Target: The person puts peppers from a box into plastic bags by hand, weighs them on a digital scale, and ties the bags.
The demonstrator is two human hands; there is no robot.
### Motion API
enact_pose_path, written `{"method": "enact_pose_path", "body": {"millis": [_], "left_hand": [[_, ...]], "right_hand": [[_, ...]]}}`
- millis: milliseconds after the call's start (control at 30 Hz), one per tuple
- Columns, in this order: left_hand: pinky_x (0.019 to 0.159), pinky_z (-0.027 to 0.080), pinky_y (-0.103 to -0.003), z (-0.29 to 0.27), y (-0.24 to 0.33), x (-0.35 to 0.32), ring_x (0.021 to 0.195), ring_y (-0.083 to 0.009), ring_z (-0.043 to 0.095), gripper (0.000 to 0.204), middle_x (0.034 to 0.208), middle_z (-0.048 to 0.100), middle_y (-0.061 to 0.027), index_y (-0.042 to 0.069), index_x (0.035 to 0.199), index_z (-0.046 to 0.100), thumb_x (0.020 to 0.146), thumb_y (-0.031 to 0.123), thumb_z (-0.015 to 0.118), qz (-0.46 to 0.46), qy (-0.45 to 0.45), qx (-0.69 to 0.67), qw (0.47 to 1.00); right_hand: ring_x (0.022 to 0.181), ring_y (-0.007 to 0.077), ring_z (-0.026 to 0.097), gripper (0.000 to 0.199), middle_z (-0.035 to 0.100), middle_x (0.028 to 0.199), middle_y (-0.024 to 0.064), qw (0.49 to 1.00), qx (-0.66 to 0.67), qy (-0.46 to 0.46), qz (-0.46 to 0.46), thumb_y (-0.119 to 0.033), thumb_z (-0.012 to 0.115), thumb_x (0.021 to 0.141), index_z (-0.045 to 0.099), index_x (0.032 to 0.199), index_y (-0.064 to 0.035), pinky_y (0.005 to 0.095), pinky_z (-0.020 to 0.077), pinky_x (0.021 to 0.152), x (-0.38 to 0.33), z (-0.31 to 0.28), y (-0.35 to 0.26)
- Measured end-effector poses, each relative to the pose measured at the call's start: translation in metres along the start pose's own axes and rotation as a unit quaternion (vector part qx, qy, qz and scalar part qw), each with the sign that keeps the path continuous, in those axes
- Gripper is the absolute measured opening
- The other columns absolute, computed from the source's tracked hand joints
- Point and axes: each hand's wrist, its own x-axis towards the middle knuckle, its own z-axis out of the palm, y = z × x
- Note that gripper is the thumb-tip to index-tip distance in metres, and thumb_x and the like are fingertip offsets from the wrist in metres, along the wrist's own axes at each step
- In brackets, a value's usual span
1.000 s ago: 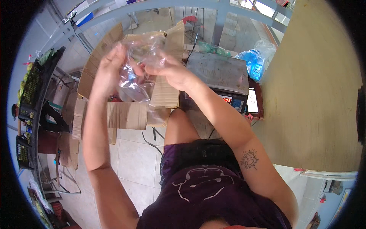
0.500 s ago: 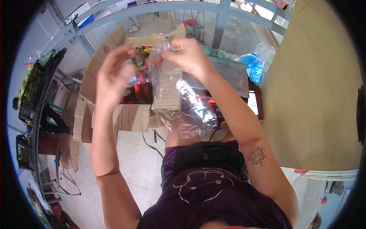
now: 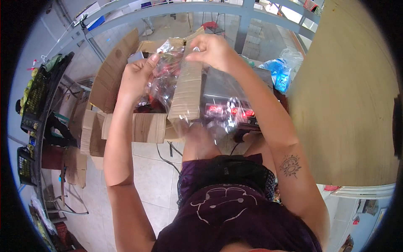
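Observation:
Both my hands hold up a clear plastic bag (image 3: 210, 113) in front of me. My left hand (image 3: 136, 77) grips its left upper edge and my right hand (image 3: 214, 50) pinches the right upper edge. The bag hangs open-mouthed and crinkled, reaching down over a digital scale (image 3: 228, 94) with a red lit display. Behind the bag stands an open cardboard box (image 3: 142, 126) with red items inside, partly hidden by the plastic.
A large wooden tabletop (image 3: 344, 105) fills the right side. A blue plastic bag (image 3: 279, 71) lies beside the scale. Black crates and a rack (image 3: 35, 96) stand at the left. Flat cardboard (image 3: 86, 138) leans by the box. The floor is pale tile.
The bag has been spread and hangs lower over the scale. My hands stay raised and have moved slightly apart, the right one higher.

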Motion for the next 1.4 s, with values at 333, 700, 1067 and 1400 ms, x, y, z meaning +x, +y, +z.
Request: {"method": "enact_pose_path", "body": {"millis": [333,700,1067,1400], "left_hand": [[0.038,0.037,-0.017,0.029,0.001,-0.005,0.057,-0.0062,0.055,0.027,0.073,0.061,-0.0039,0.005,0.086,0.058,0.085,0.033,0.055,-0.049,-0.070,-0.327,0.941],[0.032,0.027,-0.020,0.029,-0.001,-0.015,0.038,-0.0059,0.042,0.030,0.054,0.053,-0.0012,0.007,0.068,0.057,0.086,0.031,0.055,0.059,0.042,-0.342,0.937],[0.035,0.038,-0.019,0.007,-0.061,-0.007,0.038,-0.0098,0.050,0.030,0.048,0.050,-0.0021,0.010,0.057,0.041,0.080,0.012,0.061,-0.023,0.054,-0.237,0.970],[0.045,0.035,-0.019,-0.036,-0.052,-0.007,0.054,-0.0073,0.044,0.013,0.061,0.043,0.0023,0.003,0.092,0.055,0.081,0.003,0.049,0.022,-0.127,-0.551,0.824]], "right_hand": [[0.075,0.0118,0.059,0.022,0.062,0.078,0.0090,0.978,0.185,-0.093,-0.004,-0.017,0.068,0.074,0.055,0.079,0.0003,0.0255,0.0447,0.066,0.003,0.021,-0.034],[0.064,0.0110,0.057,0.020,0.060,0.073,0.0055,0.958,0.237,-0.157,0.031,-0.020,0.062,0.081,0.058,0.078,-0.0007,0.0263,0.0463,0.059,-0.003,0.015,-0.059],[0.076,0.0223,0.057,0.014,0.056,0.089,0.0160,0.606,0.783,-0.046,0.135,-0.007,0.046,0.086,0.047,0.093,0.0054,0.0422,0.0454,0.075,0.007,0.022,-0.050],[0.066,0.0232,0.054,0.025,0.056,0.083,0.0119,0.985,0.070,-0.136,-0.074,-0.011,0.059,0.077,0.061,0.102,-0.0087,0.0325,0.0437,0.065,0.022,0.058,-0.019]]}}
